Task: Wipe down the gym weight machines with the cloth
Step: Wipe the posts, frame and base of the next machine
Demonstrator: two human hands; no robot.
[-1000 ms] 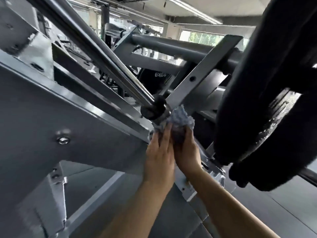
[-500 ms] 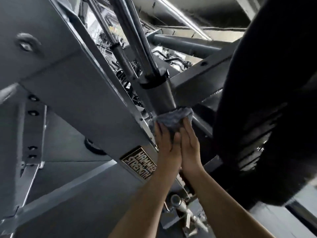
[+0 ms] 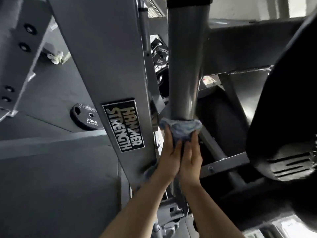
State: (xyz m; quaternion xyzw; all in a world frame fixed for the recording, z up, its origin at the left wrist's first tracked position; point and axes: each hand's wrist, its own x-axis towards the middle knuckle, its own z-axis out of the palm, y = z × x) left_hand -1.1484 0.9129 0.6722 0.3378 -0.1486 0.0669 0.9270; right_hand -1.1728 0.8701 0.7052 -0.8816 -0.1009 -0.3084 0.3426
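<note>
Two hands' grip round cloth, tight between tube and beam.

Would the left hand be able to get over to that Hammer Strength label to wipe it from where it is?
Probably yes. The left hand holds the cloth together with the right hand around the grey tube, and the Hammer Strength label faces the camera just to its left with nothing visible between them.
</note>
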